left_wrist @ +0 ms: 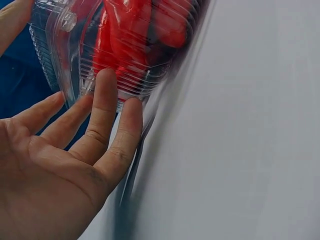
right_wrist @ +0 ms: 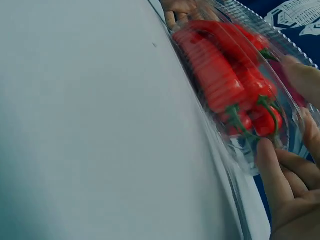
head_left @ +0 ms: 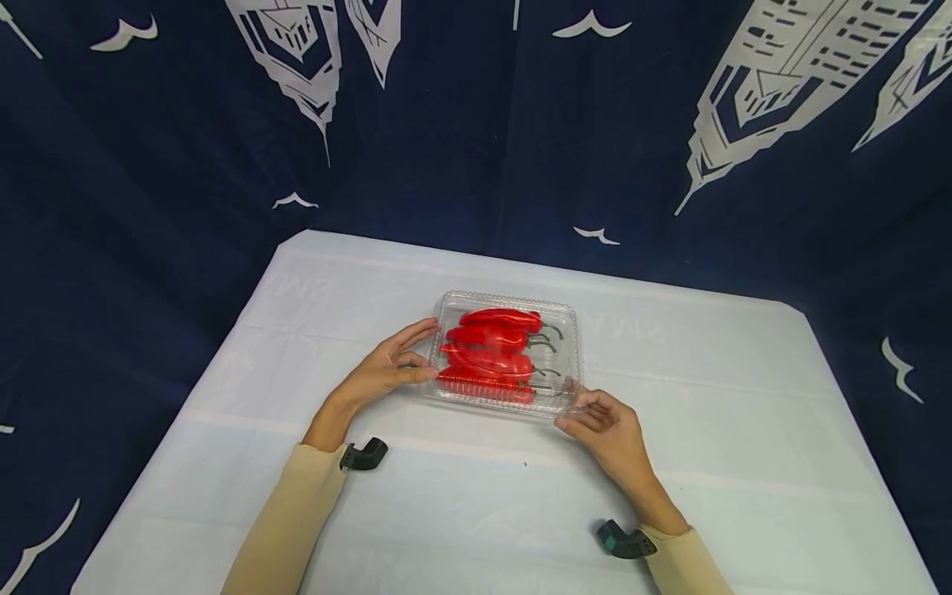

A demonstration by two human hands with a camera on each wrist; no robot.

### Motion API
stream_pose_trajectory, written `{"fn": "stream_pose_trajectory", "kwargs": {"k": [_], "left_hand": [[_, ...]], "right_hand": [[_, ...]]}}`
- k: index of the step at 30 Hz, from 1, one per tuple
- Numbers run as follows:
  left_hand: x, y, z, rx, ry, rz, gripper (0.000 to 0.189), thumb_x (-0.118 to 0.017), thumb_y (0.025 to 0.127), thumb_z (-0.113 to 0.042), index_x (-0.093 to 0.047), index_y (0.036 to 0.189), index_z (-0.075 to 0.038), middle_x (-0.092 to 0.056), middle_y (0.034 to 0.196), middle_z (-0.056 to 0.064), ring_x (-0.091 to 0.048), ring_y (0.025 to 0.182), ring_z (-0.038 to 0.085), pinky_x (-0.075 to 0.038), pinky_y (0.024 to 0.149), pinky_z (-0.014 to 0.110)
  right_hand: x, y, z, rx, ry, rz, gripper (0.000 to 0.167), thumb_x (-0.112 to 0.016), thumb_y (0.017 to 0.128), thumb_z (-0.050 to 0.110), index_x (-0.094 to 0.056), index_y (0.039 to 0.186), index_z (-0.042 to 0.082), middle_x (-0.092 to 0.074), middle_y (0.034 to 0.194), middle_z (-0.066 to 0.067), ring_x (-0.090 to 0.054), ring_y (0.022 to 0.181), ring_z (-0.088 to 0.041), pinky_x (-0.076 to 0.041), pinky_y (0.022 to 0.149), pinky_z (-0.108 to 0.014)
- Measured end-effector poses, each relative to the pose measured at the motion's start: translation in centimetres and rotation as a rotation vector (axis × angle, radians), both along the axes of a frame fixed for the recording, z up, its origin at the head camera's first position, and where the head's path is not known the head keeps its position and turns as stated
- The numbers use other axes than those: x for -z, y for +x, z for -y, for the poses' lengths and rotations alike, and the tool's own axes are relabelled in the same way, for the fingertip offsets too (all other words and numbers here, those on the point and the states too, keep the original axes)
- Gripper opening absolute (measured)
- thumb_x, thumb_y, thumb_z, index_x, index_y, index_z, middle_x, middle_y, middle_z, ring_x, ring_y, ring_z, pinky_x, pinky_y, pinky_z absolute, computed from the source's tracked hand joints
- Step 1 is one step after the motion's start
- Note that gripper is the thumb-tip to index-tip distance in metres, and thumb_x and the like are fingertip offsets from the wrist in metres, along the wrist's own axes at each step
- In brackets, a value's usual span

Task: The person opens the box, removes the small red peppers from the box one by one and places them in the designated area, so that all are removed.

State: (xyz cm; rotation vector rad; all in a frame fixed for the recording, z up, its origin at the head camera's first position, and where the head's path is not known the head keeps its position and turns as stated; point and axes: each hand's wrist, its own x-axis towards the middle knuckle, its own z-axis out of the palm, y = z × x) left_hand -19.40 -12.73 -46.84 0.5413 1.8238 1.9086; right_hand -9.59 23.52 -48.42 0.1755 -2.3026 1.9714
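Note:
A clear plastic box with a beaded rim lies on the table, turned slightly. Inside it, several red chili peppers lie side by side, their thin green stems towards the right. At the box's left side is my left hand, fingers spread and mostly straight; in the left wrist view their tips reach the ribbed wall. My right hand holds the near right corner between thumb and bent fingers. In the right wrist view, the thumb lies near the rim and a fingertip is at the lower corner.
A white cloth covers the table. Behind and beside it hangs a dark blue curtain with white building and bird prints. Black bands sit on both wrists, over beige sleeves. A tiny dark speck lies before the box.

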Motion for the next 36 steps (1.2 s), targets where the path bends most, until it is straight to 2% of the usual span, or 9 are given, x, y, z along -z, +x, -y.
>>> {"fn": "stream_pose_trajectory", "kwargs": {"k": [3, 6, 10, 14, 20, 25, 28, 32, 36], "left_hand": [[-0.1, 0.0, 0.0, 0.000, -0.006, 0.004, 0.086, -0.076, 0.088, -0.008, -0.029, 0.159, -0.014, -0.026, 0.165, 0.009, -0.064, 0.094, 0.015, -0.052, 0.079, 0.023], [-0.2, 0.1, 0.0, 0.002, -0.010, 0.005, 0.086, -0.076, 0.088, -0.009, -0.029, 0.159, -0.014, -0.025, 0.165, 0.010, -0.064, 0.095, 0.015, -0.053, 0.081, 0.023], [-0.3, 0.1, 0.0, 0.007, -0.003, 0.005, 0.086, -0.076, 0.088, -0.008, -0.028, 0.159, -0.013, -0.025, 0.165, 0.010, -0.064, 0.094, 0.015, -0.053, 0.081, 0.023], [-0.3, 0.1, 0.0, 0.000, 0.001, 0.020, 0.089, -0.077, 0.087, -0.008, -0.026, 0.160, -0.016, -0.026, 0.165, 0.010, -0.064, 0.094, 0.014, -0.053, 0.080, 0.022], [-0.2, 0.2, 0.0, -0.011, 0.021, 0.053, 0.094, -0.077, 0.087, -0.007, -0.021, 0.161, -0.020, -0.026, 0.165, 0.010, -0.062, 0.095, 0.013, -0.055, 0.081, 0.022], [-0.1, 0.2, 0.0, -0.012, 0.017, 0.059, 0.094, -0.076, 0.087, -0.006, -0.018, 0.161, -0.017, -0.025, 0.165, 0.009, -0.063, 0.095, 0.011, -0.055, 0.081, 0.022], [-0.2, 0.2, 0.1, -0.011, 0.015, 0.056, 0.094, -0.076, 0.087, -0.006, -0.018, 0.161, -0.017, -0.025, 0.165, 0.009, -0.063, 0.095, 0.011, -0.055, 0.081, 0.022], [-0.2, 0.2, 0.1, -0.007, 0.016, 0.049, 0.093, -0.076, 0.088, -0.006, -0.019, 0.161, -0.018, -0.025, 0.165, 0.010, -0.064, 0.094, 0.012, -0.055, 0.080, 0.022], [-0.2, 0.3, 0.1, -0.017, 0.005, 0.032, 0.092, -0.076, 0.088, -0.007, -0.021, 0.161, -0.017, -0.027, 0.164, 0.010, -0.064, 0.097, 0.012, -0.054, 0.080, 0.023]], "right_hand": [[0.0, 0.1, -0.5, -0.058, 0.015, -0.007, 0.032, -0.076, 0.076, -0.017, -0.055, 0.100, -0.016, -0.063, 0.112, -0.018, -0.068, 0.097, -0.002, -0.057, 0.082, -0.021], [-0.1, 0.1, -0.7, -0.079, 0.024, -0.014, 0.026, -0.073, 0.081, -0.015, -0.055, 0.100, -0.016, -0.057, 0.128, -0.032, -0.066, 0.105, -0.001, -0.056, 0.085, -0.018], [-0.1, -0.1, -0.9, -0.083, 0.054, -0.045, 0.014, -0.068, 0.088, -0.010, -0.057, 0.096, -0.013, -0.043, 0.148, -0.034, -0.059, 0.121, 0.000, -0.052, 0.090, -0.015], [0.0, -0.3, -1.1, -0.108, 0.065, -0.083, 0.014, -0.065, 0.090, -0.010, -0.058, 0.102, -0.014, -0.043, 0.148, -0.034, -0.057, 0.126, -0.001, -0.051, 0.093, -0.015], [0.0, -0.8, -1.8, -0.153, 0.041, -0.044, 0.043, -0.060, 0.093, -0.010, -0.050, 0.134, -0.014, -0.047, 0.148, -0.028, -0.064, 0.115, -0.002, -0.054, 0.088, -0.018], [0.0, -1.5, -2.0, -0.143, 0.087, -0.012, 0.043, -0.061, 0.097, 0.001, -0.050, 0.137, -0.009, -0.051, 0.146, -0.023, -0.063, 0.114, 0.002, -0.053, 0.089, -0.016], [0.0, -1.9, -2.0, -0.145, 0.052, 0.002, 0.046, -0.061, 0.097, 0.001, -0.047, 0.139, -0.010, -0.054, 0.145, -0.019, -0.062, 0.115, 0.001, -0.052, 0.090, -0.015], [0.1, -2.1, -1.9, -0.143, 0.025, 0.013, 0.051, -0.061, 0.097, 0.000, -0.043, 0.144, -0.010, -0.057, 0.143, -0.007, -0.059, 0.119, 0.002, -0.049, 0.094, -0.014], [0.2, -2.2, -1.7, -0.128, 0.037, 0.034, 0.052, -0.062, 0.098, 0.002, -0.043, 0.146, -0.007, -0.056, 0.144, -0.013, -0.059, 0.119, 0.003, -0.048, 0.095, -0.013]]}}
